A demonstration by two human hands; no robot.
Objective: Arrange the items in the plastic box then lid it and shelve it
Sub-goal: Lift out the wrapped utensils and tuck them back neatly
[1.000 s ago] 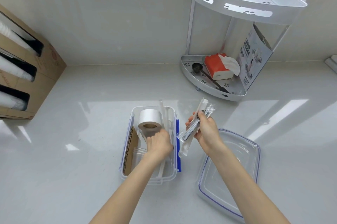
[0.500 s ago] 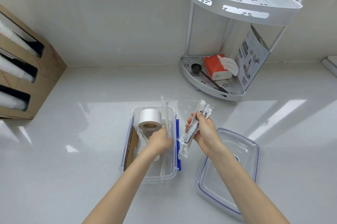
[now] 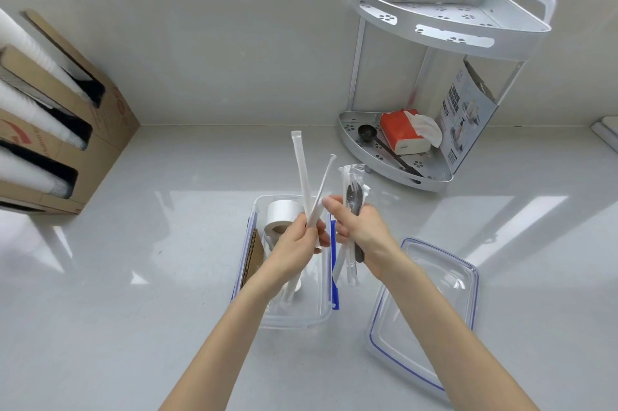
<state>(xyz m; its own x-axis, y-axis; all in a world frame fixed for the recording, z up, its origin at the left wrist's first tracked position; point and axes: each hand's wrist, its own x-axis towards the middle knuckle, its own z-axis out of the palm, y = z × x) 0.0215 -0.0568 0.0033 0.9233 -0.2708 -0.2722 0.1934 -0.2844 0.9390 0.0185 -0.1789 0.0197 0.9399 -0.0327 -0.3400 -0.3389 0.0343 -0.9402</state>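
A clear plastic box (image 3: 291, 318) with blue clips sits on the counter below my hands. Inside it stand a white tape roll (image 3: 282, 215) and a brown cardboard piece (image 3: 252, 256). My left hand (image 3: 294, 246) is raised over the box, shut on two wrapped white straws (image 3: 302, 176) that point up and away. My right hand (image 3: 363, 230) holds a clear packet of black cutlery (image 3: 354, 199) just right of the box, its fingers touching the straws. The clear lid (image 3: 431, 320) lies flat to the right.
A white two-tier corner shelf (image 3: 448, 29) stands at the back right; its lower tier holds a red tissue pack (image 3: 403, 131), a black scoop (image 3: 368, 134) and a printed card. A cardboard cup dispenser (image 3: 50, 129) sits at the left against the wall.
My left hand has come up out of the box holding the straws, which now stick up above the box. My right hand with the cutlery packet has moved closer to the left hand.
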